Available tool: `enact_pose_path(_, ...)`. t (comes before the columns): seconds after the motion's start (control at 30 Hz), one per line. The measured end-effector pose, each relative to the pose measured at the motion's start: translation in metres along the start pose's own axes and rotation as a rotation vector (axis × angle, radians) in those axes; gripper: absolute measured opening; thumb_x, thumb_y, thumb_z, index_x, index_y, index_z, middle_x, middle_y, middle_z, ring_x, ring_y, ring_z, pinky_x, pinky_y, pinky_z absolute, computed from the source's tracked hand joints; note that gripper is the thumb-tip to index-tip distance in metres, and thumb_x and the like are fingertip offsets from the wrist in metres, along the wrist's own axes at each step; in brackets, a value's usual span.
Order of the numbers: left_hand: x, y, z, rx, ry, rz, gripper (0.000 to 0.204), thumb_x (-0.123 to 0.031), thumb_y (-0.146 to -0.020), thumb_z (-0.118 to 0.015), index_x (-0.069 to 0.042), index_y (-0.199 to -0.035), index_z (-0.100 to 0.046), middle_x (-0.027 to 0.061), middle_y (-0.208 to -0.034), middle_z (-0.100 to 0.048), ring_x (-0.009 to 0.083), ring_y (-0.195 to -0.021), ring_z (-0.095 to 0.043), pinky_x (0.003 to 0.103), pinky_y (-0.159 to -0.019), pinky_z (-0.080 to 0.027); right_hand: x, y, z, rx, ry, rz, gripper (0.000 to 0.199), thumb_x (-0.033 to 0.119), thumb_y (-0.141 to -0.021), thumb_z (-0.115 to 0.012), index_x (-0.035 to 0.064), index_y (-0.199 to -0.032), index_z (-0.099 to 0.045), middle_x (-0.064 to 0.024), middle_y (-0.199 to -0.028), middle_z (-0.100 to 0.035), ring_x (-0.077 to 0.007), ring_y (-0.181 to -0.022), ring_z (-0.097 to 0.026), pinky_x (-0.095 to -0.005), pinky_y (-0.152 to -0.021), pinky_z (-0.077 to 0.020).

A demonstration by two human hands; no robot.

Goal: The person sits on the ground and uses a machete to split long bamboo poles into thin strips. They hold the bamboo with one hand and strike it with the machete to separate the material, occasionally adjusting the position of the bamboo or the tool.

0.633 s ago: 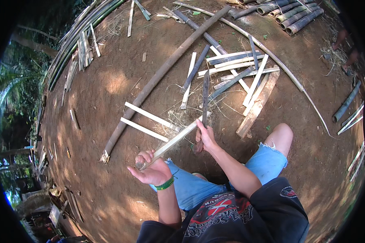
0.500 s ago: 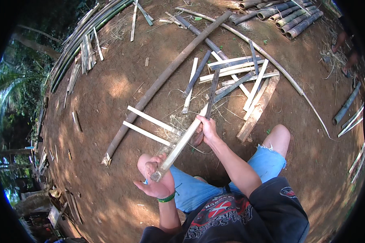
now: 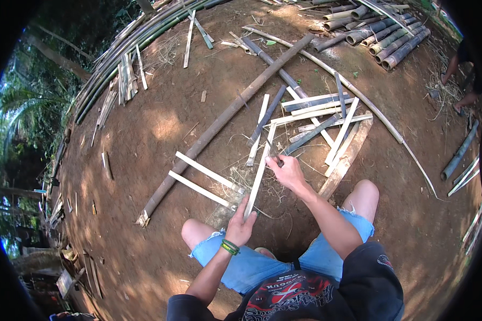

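- While the left hand (image 3: 241, 227) gripped the slat's (image 3: 260, 171) near end at frame centre, the right hand (image 3: 286, 170) closed round a knife (image 3: 273, 151).
- Risk: blade slipping toward left fingers.

We cannot make out the small dark tool in our right hand (image 3: 287, 170); our fingers cover most of it. Our left hand (image 3: 240, 227) hides the near end of the bamboo strip (image 3: 260, 171). A person (image 3: 466, 80) at the far right is cut off by the rim.
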State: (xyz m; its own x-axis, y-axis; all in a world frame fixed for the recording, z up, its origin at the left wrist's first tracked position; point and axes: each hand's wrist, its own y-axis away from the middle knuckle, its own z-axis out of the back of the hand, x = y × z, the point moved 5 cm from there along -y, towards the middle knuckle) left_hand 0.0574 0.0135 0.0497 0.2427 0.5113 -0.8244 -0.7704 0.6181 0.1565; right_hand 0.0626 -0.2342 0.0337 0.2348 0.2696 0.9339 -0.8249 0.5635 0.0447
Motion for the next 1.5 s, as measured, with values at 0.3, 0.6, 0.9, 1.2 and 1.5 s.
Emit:
enact_pose_path(0.3,0.002,-0.009,-0.028,-0.001,0.232,0.145,0.056,-0.017,-0.100,-0.054,-0.002,-0.151,-0.036,0.0260,-0.139,-0.055,0.0335,-0.132,-0.053,0.039,-0.108,-0.040,0.012,0.060,0.012,0.416,0.600,0.367,0.024,0.030,-0.077,-0.072,0.0056,-0.080,-0.071,-0.0219,-0.063,-0.064,-0.0429,-0.068,-0.066,-0.0522,-0.068,-0.0542)
enact_pose_path(0.6,-0.030,0.022,-0.028,0.002,0.259,0.058,0.057,-0.010,-0.100,-0.051,0.002,-0.152,-0.033,0.0223,-0.145,-0.051,0.0270,-0.139,-0.045,0.034,-0.114,-0.033,0.011,0.006,0.053,0.291,0.618,0.212,0.023,0.024,-0.076,-0.067,0.0017,-0.078,-0.071,-0.0240,-0.065,-0.065,-0.0429,-0.069,-0.066,-0.0504,-0.070,-0.0547)
enact_pose_path(0.9,0.033,0.051,-0.051,0.022,0.299,0.032,0.060,-0.007,-0.102,-0.051,-0.012,-0.158,-0.028,-0.0066,-0.071,-0.046,0.0027,-0.055,-0.042,0.020,-0.048,-0.036,-0.019,-0.036,0.090,0.144,0.680,0.080,0.027,0.027,-0.083,-0.065,0.0014,-0.087,-0.073,-0.0239,-0.077,-0.069,-0.0411,-0.078,-0.070,-0.0500,-0.076,-0.0562)
enact_pose_path(1.2,-0.029,0.040,-0.035,-0.050,0.074,0.034,0.063,-0.007,-0.098,-0.052,-0.012,-0.157,-0.029,0.0267,-0.139,-0.055,0.0372,-0.126,-0.058,0.040,-0.101,-0.047,0.009,0.024,0.025,0.395,0.667,0.366,0.021,0.023,-0.074,-0.069,0.0029,-0.080,-0.071,-0.0234,-0.070,-0.067,-0.0419,-0.074,-0.069,-0.0521,-0.073,-0.0559)
enact_pose_path(1.5,0.011,0.067,-0.033,-0.126,0.127,0.025,0.058,-0.015,-0.103,-0.051,0.000,-0.154,-0.030,0.0255,-0.118,-0.065,0.0316,-0.104,-0.067,0.039,-0.087,-0.051,-0.012,-0.053,0.110,-0.022,0.694,0.220,0.026,0.025,-0.083,-0.065,0.0015,-0.088,-0.073,-0.0220,-0.079,-0.070,-0.0392,-0.081,-0.069,-0.0473,-0.079,-0.0556)
